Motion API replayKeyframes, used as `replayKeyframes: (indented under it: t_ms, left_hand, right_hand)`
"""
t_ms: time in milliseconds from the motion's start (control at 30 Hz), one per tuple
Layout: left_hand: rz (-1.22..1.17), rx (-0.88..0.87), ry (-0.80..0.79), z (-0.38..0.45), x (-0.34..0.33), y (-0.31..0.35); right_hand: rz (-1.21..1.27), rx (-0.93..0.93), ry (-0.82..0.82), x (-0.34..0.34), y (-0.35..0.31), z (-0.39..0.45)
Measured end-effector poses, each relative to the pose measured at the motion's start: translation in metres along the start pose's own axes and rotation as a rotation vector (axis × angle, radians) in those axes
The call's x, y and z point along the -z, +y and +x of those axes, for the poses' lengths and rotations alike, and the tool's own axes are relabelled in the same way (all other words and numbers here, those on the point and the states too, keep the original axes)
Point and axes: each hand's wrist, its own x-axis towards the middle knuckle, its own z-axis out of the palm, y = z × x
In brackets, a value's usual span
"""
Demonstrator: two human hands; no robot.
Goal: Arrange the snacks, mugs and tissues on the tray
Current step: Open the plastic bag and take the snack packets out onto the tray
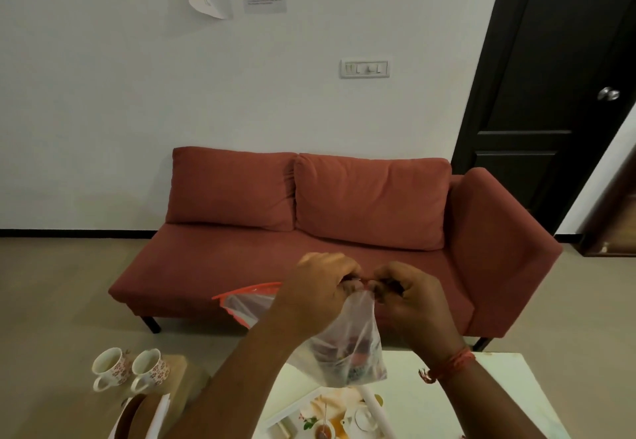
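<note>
Head view, and I'm looking at a clear plastic bag (347,345) with a red zip strip, held up in the air above the white worktop (481,400). Both fists are closed on its top edge: left hand (318,287) pinching the strip on one side, right hand (409,297) gripping the gathered plastic just beside it, knuckles almost touching. Inside the bag I can see dark and reddish lumps, snacks I'd say, but the plastic blurs them too much to name. An orange thread bracelet (451,364) sits on the right wrist. Below the bag, a tray (330,418) with a printed tea-set picture lies on the worktop, half covered by my left forearm and cut off by the bottom edge. Off to the left, two floral mugs (129,369) stand side by side on a low wooden surface, handles toward me. Something brown and white beneath them is cropped; I can't tell what. Behind it all, a red sofa (344,225).
</note>
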Motion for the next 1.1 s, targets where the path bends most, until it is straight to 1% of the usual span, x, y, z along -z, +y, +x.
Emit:
replayKeyframes:
  t_ms: [67,167,300,400,467,600,700,833,1000,1100]
  left_hand:
    - [0.032,-0.001,0.009,-0.002,0.004,-0.003]
    - [0.056,0.044,0.023,-0.009,0.014,-0.016]
    - [0.108,0.181,0.054,-0.033,0.036,-0.05]
    - [0.109,0.274,0.053,-0.048,0.044,-0.066]
    - [0.047,0.331,0.025,-0.051,0.042,-0.066]
    - [-0.235,0.443,-0.078,-0.051,0.039,-0.061]
    - [-0.365,0.442,-0.137,-0.045,0.04,-0.054]
    - [-0.434,0.378,-0.175,-0.03,0.031,-0.033]
    - [-0.41,0.257,-0.196,-0.014,0.018,-0.011]
    - [-0.425,0.256,-0.262,-0.009,0.016,-0.003]
  right_hand:
    - [-0.003,-0.011,0.011,0.003,-0.003,0.001]
    - [0.0,-0.039,0.046,0.017,-0.002,0.002]
    - [0.043,-0.118,0.096,0.05,0.01,0.006]
    - [0.053,-0.128,0.129,0.066,0.015,0.009]
    - [0.039,-0.106,0.133,0.066,0.014,0.01]
    - [0.114,-0.115,0.164,0.067,0.013,0.013]
    - [0.145,-0.114,0.159,0.07,0.012,0.016]
    - [0.132,-0.099,0.137,0.065,0.004,0.019]
    - [0.175,-0.11,0.121,0.059,-0.004,0.02]
    - [0.179,-0.093,0.106,0.056,-0.011,0.02]
